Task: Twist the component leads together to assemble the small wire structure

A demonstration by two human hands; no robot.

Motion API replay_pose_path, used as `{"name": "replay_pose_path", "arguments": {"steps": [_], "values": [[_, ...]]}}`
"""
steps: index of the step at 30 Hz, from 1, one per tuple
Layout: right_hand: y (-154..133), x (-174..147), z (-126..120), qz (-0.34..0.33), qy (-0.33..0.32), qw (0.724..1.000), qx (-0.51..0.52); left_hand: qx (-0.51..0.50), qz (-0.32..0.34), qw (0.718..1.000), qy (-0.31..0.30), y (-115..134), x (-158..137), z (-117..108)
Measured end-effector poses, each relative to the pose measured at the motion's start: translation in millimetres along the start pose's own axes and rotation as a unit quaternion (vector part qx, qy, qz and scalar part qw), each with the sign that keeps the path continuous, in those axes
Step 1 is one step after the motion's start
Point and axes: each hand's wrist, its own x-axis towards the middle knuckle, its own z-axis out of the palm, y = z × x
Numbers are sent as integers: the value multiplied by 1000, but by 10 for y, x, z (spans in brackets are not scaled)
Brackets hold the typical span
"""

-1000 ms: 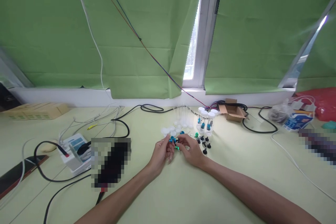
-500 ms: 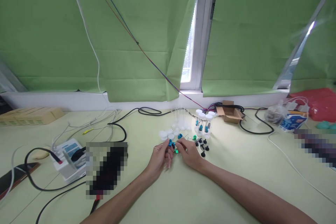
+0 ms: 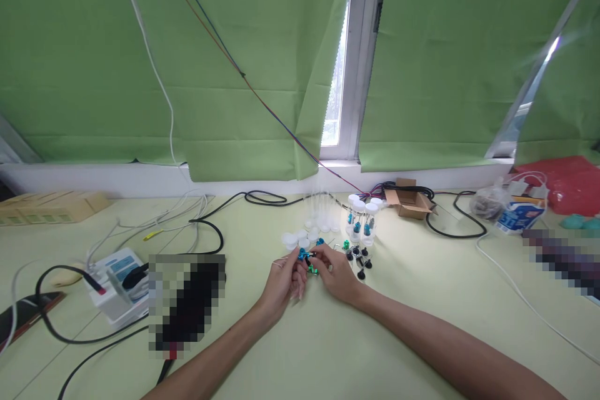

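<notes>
My left hand [image 3: 282, 278] is closed, pinching a small shiny blue part [image 3: 301, 254] between thumb and fingertips. My right hand [image 3: 340, 276] is closed close beside it, fingertips on a small dark piece [image 3: 309, 258] that meets the blue part; its exact kind is too small to tell. Just under the fingers lies a green part [image 3: 312, 270]. Another blue part [image 3: 320, 242] rests beyond the hands, and a second green part [image 3: 346, 244] lies to their right. Several black pieces with round bases and thin metal stems [image 3: 360, 274] are scattered beside my right hand.
Clear tubes with white caps [image 3: 359, 206], blue parts inside, stand behind the black pieces. Loose white caps [image 3: 290, 240] and empty clear tubes [image 3: 323, 215] are beyond my hands. An open cardboard box [image 3: 412, 203] sits at the back. Cables and a white power strip [image 3: 117, 284] occupy the left.
Both hands keep their hold near the same place. The dark piece between the fingertips shows more clearly beside the blue part. The whole view has shifted slightly.
</notes>
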Motion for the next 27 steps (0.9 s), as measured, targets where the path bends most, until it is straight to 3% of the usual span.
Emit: {"name": "replay_pose_path", "arguments": {"steps": [27], "values": [[-8,10,-14,17,3,1000,-11,4,-5,1000,-7,-23,19,-25]]}}
